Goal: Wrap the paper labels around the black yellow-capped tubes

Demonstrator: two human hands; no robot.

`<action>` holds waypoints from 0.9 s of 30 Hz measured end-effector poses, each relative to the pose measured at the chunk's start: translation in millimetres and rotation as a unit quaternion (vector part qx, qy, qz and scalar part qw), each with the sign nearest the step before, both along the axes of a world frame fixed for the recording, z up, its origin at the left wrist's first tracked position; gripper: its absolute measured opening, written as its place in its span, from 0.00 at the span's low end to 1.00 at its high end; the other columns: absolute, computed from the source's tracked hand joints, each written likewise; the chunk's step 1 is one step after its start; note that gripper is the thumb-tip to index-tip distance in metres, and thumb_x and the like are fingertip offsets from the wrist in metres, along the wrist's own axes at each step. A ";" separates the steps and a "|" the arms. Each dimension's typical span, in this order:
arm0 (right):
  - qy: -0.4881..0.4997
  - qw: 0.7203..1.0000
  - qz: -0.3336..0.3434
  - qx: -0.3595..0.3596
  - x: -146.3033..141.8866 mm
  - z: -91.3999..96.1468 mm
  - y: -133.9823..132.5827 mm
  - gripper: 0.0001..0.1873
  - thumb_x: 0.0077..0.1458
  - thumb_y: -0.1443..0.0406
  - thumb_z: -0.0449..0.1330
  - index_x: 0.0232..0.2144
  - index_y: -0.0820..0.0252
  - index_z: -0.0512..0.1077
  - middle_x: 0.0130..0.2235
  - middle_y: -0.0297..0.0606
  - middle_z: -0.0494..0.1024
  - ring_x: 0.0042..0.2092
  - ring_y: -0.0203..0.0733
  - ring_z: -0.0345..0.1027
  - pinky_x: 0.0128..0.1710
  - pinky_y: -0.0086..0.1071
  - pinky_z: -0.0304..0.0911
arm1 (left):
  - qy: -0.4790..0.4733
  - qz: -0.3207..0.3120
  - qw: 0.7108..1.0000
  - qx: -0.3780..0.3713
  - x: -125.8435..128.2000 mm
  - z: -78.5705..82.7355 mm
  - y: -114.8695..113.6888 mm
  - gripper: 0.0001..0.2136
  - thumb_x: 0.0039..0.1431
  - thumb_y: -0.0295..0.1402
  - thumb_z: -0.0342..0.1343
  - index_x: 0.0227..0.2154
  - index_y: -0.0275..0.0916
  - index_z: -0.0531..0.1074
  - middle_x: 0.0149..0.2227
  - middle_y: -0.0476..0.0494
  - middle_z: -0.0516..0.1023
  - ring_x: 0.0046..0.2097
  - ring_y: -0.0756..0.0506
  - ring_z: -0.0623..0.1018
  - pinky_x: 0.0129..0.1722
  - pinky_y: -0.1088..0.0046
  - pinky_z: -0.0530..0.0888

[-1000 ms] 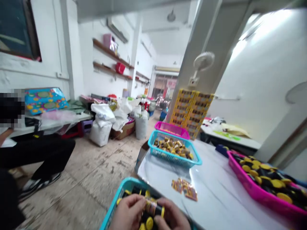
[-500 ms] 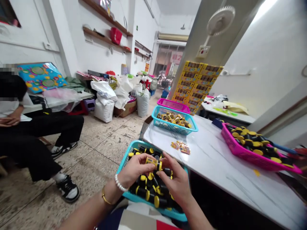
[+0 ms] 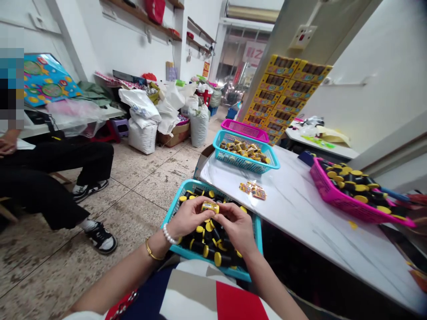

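Note:
Over a blue plastic basket, my two hands hold one small cylinder with a yellow printed label between them. My left hand is closed on its left part, thumb in front. The fingertips of my right hand pinch its right end. My fingers partly cover the cylinder. Beneath my hands, many black cylinders with yellow caps fill the basket in a loose heap. On the white marble-patterned table, a small pile of orange printed labels lies beyond my right hand.
Labelled cylinders fill another blue basket on the table, with a pink basket behind it. At the right, a pink basket holds black-and-yellow cylinders. Stacked yellow boxes stand by the pillar. A person sits at the left.
The label now covers the cylinder's side where black showed at its right part. My right hand's fingers have closed in nearer my left hand. The camera view has tipped downward.

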State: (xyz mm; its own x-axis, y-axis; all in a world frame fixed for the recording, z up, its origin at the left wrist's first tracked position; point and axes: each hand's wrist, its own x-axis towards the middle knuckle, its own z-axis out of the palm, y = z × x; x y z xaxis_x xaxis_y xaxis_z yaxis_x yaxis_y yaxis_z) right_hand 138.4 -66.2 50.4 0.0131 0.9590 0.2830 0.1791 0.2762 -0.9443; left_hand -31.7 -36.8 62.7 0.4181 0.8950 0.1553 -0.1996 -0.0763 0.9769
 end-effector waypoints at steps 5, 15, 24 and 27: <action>0.022 0.999 0.032 -0.007 5.3 -0.8 3.3 0.17 0.50 0.65 0.67 0.44 0.53 0.75 0.40 0.37 0.77 0.38 0.39 0.72 0.41 0.35 0.71 | -0.033 -0.055 0.993 -0.103 -5.3 -12.2 12.9 0.20 0.53 0.47 0.62 0.38 0.34 0.71 0.29 0.46 0.75 0.25 0.53 0.71 0.26 0.78 0.66; 0.134 0.989 0.047 -0.045 15.5 -13.7 3.1 0.05 0.49 0.62 0.67 0.31 0.55 0.78 0.41 0.37 0.72 0.31 0.37 0.71 0.29 0.35 0.74 | -0.127 -0.139 0.954 -0.233 12.1 -23.7 2.0 0.21 0.52 0.48 0.64 0.35 0.33 0.71 0.26 0.44 0.75 0.21 0.55 0.68 0.19 0.82 0.61; 0.077 0.995 0.047 -0.040 13.0 -9.7 0.5 0.07 0.49 0.62 0.67 0.34 0.54 0.78 0.42 0.39 0.75 0.34 0.40 0.73 0.32 0.35 0.74 | -0.122 -0.115 0.941 -0.294 20.6 -35.8 1.4 0.22 0.51 0.51 0.62 0.29 0.32 0.71 0.18 0.50 0.70 0.15 0.57 0.63 0.14 0.84 0.57; 0.039 0.993 0.092 -0.069 10.8 -13.8 -1.1 0.22 0.49 0.61 0.67 0.48 0.52 0.73 0.46 0.40 0.76 0.34 0.40 0.74 0.35 0.36 0.74 | -0.127 -0.108 0.944 -0.284 23.5 -40.6 1.0 0.22 0.52 0.51 0.62 0.30 0.32 0.70 0.19 0.50 0.71 0.15 0.57 0.65 0.14 0.84 0.59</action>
